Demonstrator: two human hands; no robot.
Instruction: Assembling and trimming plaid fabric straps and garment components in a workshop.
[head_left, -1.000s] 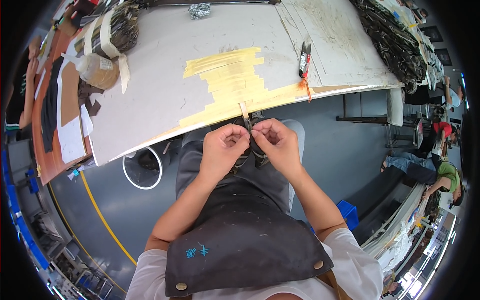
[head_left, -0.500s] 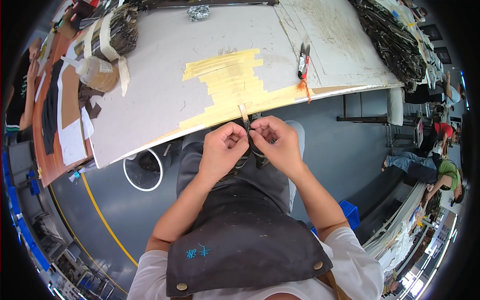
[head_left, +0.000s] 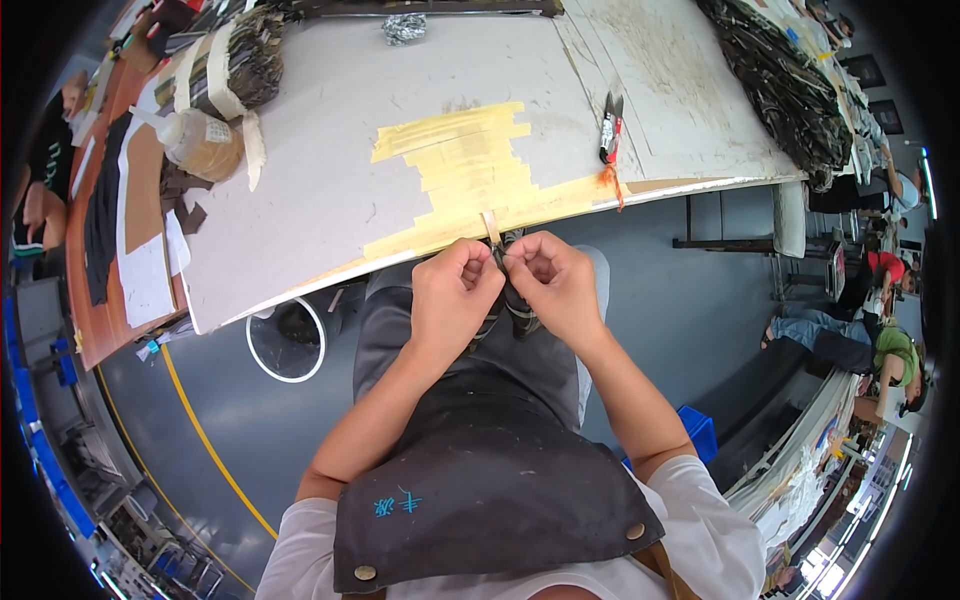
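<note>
Just off the table's front edge, my left hand (head_left: 452,295) and my right hand (head_left: 556,290) meet, fingertips almost touching. Each is closed in a pinch on a narrow dark strip (head_left: 498,251), thumb against curled forefinger. A short tan strip (head_left: 489,225) runs from the taped edge down toward my fingers and seems to join the dark one. Yellow masking tape (head_left: 465,160) covers the board there in overlapping bands. My fingers hide most of the dark strip.
Thread snips (head_left: 610,130) with an orange tassel lie at right on the worktable (head_left: 320,150). A glue bottle (head_left: 203,145) and a wrapped dark bundle (head_left: 245,65) are at left, above a white-rimmed bin (head_left: 322,345). Dark strips (head_left: 790,90) are piled far right. A co-worker's hand (head_left: 42,212) shows far left.
Both hands keep their pinch and shift very slightly, the left a little to the right. The whole view moves a touch. At far left, the co-worker's arm has come down.
</note>
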